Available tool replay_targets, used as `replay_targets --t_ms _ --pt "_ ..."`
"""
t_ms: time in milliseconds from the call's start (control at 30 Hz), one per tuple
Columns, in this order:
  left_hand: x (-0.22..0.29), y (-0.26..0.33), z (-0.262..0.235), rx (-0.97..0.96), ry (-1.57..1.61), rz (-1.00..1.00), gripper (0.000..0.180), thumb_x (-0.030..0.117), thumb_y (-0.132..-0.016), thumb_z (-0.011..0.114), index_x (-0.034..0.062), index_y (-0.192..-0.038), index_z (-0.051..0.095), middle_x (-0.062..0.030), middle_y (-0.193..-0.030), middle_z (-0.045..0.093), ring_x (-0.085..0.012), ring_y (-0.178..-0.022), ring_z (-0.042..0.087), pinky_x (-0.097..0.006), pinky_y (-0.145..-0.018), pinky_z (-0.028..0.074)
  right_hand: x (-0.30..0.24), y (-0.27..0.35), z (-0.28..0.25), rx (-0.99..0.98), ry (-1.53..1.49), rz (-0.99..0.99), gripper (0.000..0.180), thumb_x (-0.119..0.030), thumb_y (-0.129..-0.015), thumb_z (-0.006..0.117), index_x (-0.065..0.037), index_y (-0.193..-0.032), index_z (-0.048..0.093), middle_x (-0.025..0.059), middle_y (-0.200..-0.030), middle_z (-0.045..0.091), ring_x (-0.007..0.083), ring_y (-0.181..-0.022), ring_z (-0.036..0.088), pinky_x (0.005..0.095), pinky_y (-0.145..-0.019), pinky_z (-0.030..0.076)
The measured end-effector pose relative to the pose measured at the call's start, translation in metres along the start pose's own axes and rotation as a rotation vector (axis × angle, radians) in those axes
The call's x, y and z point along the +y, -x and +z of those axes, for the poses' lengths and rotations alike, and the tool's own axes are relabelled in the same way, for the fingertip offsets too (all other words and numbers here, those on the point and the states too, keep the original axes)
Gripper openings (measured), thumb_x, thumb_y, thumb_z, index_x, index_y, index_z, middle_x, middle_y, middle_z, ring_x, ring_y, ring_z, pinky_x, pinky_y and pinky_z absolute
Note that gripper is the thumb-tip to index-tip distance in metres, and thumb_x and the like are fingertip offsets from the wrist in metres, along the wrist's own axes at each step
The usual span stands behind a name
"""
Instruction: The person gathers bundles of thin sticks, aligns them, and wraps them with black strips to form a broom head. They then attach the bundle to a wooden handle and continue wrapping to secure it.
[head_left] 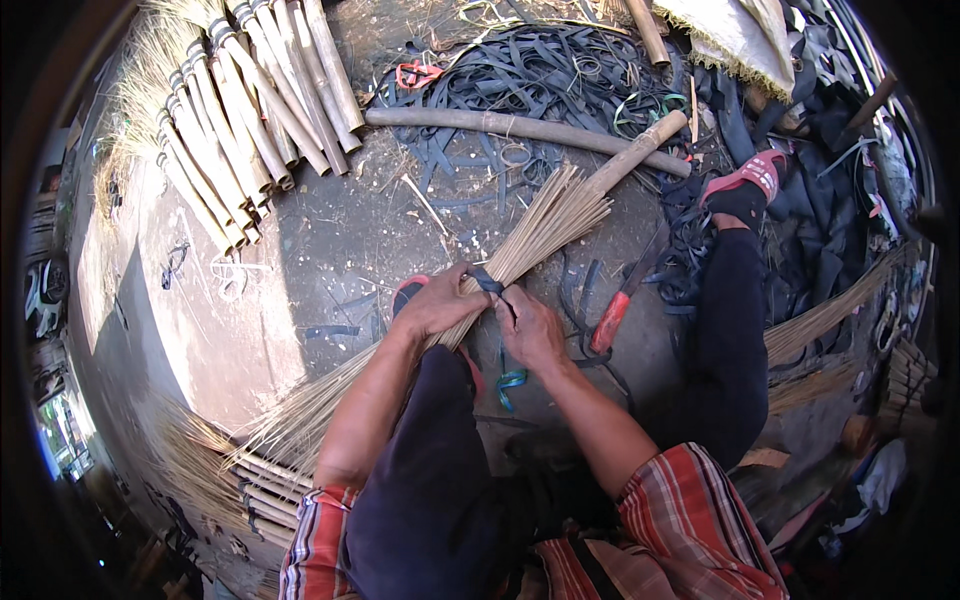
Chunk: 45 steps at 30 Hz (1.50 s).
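A bundle of thin straw-coloured broom sticks (545, 225) lies slanted across the ground, fitted onto a wooden handle (640, 150) at its upper right end. My left hand (435, 305) grips the bundle from the left side. My right hand (530, 330) pinches a dark rubber strip (487, 282) that is wrapped around the bundle. The loose lower ends of the sticks (300, 420) fan out under my left forearm.
Finished brooms (250, 110) lie in a row at the upper left. A heap of black rubber strips (540, 70) and a long wooden pole (500, 125) lie beyond. A red-handled knife (610, 320) rests at right. My legs, one in a red sandal (750, 175), stretch out.
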<state>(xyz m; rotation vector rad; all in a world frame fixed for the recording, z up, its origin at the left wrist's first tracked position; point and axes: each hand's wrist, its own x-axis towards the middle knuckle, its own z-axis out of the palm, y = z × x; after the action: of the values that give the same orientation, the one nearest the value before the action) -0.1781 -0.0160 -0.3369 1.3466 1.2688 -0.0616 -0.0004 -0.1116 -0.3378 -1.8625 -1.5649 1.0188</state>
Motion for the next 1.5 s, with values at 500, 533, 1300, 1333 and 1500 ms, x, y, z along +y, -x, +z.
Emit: replay_targets --t_ms 500,533,1300,1333,1500 --pt "0.012 -0.014 0.0 -0.145 0.047 0.001 0.095 0.071 -0.089 0.072 0.0037 -0.153 0.053 -0.0274 -0.133 0.069 -0.0351 -0.123 0.067 -0.041 -0.105 0.051 -0.011 0.009 -0.005 -0.258 -0.235 0.149 0.033 -0.036 -0.103 0.061 -0.004 -0.112 0.069 0.0266 -0.096 0.072 0.0501 -0.094 0.068 0.0571 -0.081 0.053" --pt "0.014 -0.014 -0.003 -0.169 0.037 -0.016 0.095 0.072 -0.09 0.071 0.0039 -0.153 0.052 -0.0272 -0.132 0.069 -0.0343 -0.122 0.068 -0.041 -0.105 0.051 -0.001 0.006 -0.018 -0.206 -0.216 0.149 0.034 -0.036 -0.104 0.061 -0.004 -0.111 0.069 0.0264 -0.096 0.072 0.0494 -0.094 0.069 0.0564 -0.081 0.053" --pt "0.029 0.015 0.014 0.029 -0.284 0.2 0.062 0.051 -0.093 0.073 0.0038 -0.133 0.066 -0.0268 -0.117 0.072 -0.0436 -0.113 0.069 -0.051 -0.099 0.053 0.017 -0.025 -0.105 0.118 0.5 -0.44 0.045 -0.035 -0.091 0.077 -0.022 -0.134 0.069 -0.0004 -0.145 0.061 0.0236 -0.142 0.047 0.0529 -0.111 0.033" --pt "0.03 0.016 0.014 0.019 -0.29 0.173 0.062 0.051 -0.094 0.073 0.0042 -0.135 0.065 -0.0269 -0.118 0.072 -0.0435 -0.114 0.069 -0.051 -0.1 0.053 0.013 -0.03 -0.103 0.058 0.53 -0.493 0.048 -0.037 -0.092 0.077 -0.023 -0.136 0.068 -0.0038 -0.147 0.06 0.0222 -0.146 0.044 0.054 -0.113 0.03" --pt "0.031 0.019 0.017 -0.007 -0.301 0.123 0.068 0.051 -0.096 0.07 0.0046 -0.144 0.059 -0.0274 -0.123 0.071 -0.0433 -0.119 0.067 -0.052 -0.102 0.052 0.009 -0.061 -0.09 -0.169 0.65 -0.599 0.049 -0.039 -0.093 0.073 -0.024 -0.139 0.067 -0.0081 -0.146 0.063 0.0185 -0.149 0.044 0.0573 -0.125 0.02"
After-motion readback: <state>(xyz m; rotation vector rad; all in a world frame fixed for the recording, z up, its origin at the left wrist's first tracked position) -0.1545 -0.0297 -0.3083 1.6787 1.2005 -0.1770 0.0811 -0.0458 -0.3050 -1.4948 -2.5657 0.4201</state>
